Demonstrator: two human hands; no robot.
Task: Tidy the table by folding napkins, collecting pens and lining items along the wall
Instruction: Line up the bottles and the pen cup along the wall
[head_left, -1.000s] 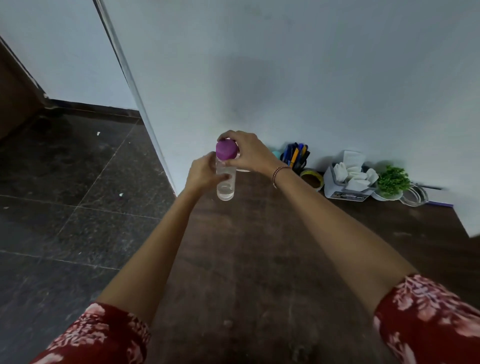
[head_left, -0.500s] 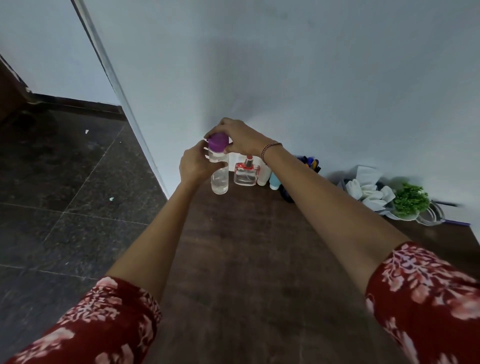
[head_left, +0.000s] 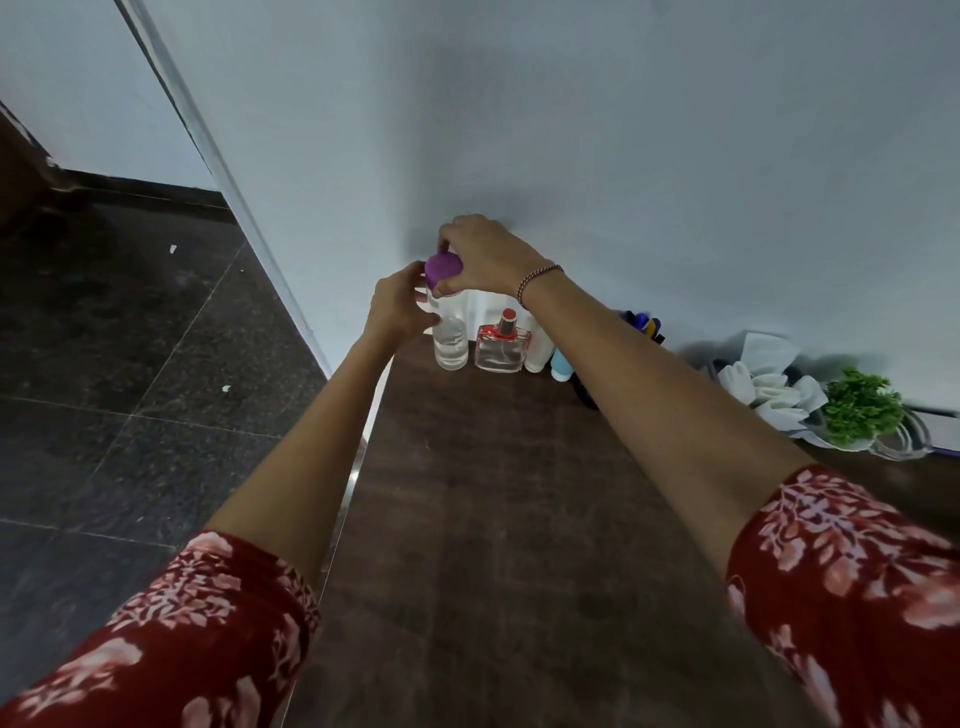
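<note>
The bottle (head_left: 451, 343), clear with a purple cap (head_left: 443, 266), stood upright on the counter (head_left: 493, 519) at the left end of the row along the wall (head_left: 623, 156), just beside a perfume flask (head_left: 501, 349). A second earlier it had been held further out from the wall; half a second earlier it was nearer but still in front of the flask, and now its base was level with the flask's.

Both hands held it as before. The left hand (head_left: 397, 304) was curled round its upper body from the left, and the right hand (head_left: 485, 254), with a bracelet (head_left: 537, 278) at the wrist, gripped the cap from above with bent fingers.

Right of the flask came a white tube (head_left: 537, 353) and a small blue container (head_left: 561, 366), both partly hidden by the right forearm. Beyond the arm were the pens (head_left: 644, 325), the folded napkins (head_left: 769, 384) and a small green plant (head_left: 860, 405), all close to the wall. Red floral sleeves (head_left: 182, 639) covered the upper arms, and a dark tiled floor (head_left: 104, 338) lay left of the counter edge.
</note>
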